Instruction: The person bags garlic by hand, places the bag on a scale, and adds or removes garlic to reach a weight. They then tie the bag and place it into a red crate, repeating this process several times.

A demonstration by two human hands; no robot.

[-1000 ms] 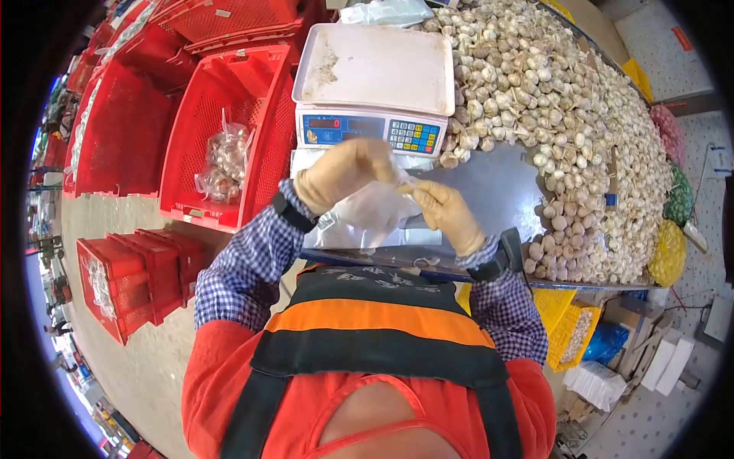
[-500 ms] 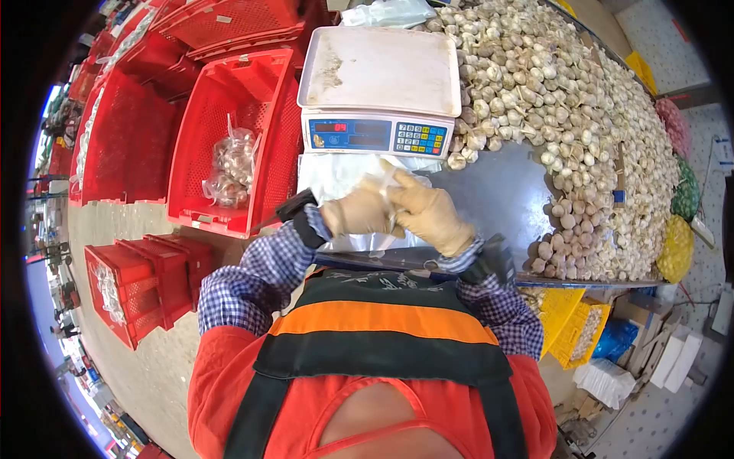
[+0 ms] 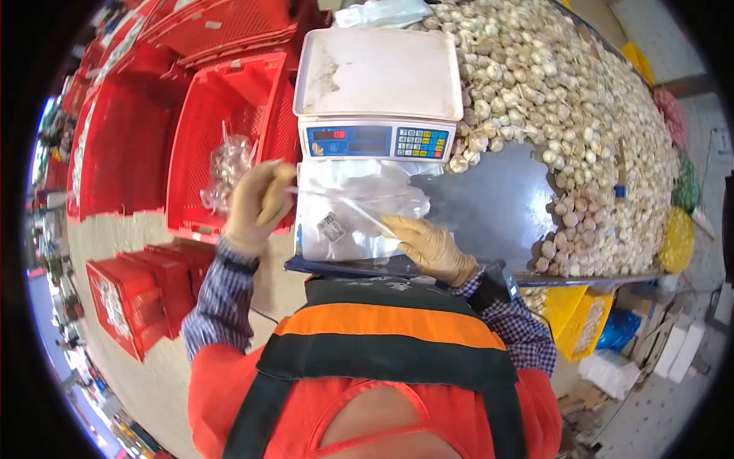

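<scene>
My left hand [image 3: 260,205], in a tan glove, is at the left, over the edge of a red crate, its fingers pinched together. My right hand [image 3: 432,249], gloved alike, is closed with its fingertips at the near side of the bags. Between the two hands runs the pale edge of a clear plastic bag [image 3: 353,205], pulled taut. Beneath it lie more flat plastic bags [image 3: 313,243], the top one showing a black-and-white label [image 3: 331,228]. Just beyond stands a weighing scale [image 3: 378,76] with a bare pan and a lit red display.
Loose garlic bulbs [image 3: 535,84] are heaped over the right of the metal table [image 3: 489,199]. A red crate [image 3: 183,176] at my left holds filled clear bags [image 3: 228,172]. More red crates [image 3: 138,291] stand on the floor. Yellow crates [image 3: 585,329] sit below the table's right edge.
My hands were together in front of the scale and have moved apart. The left went leftward to the crate's edge, and the plastic bag is now stretched between them.
</scene>
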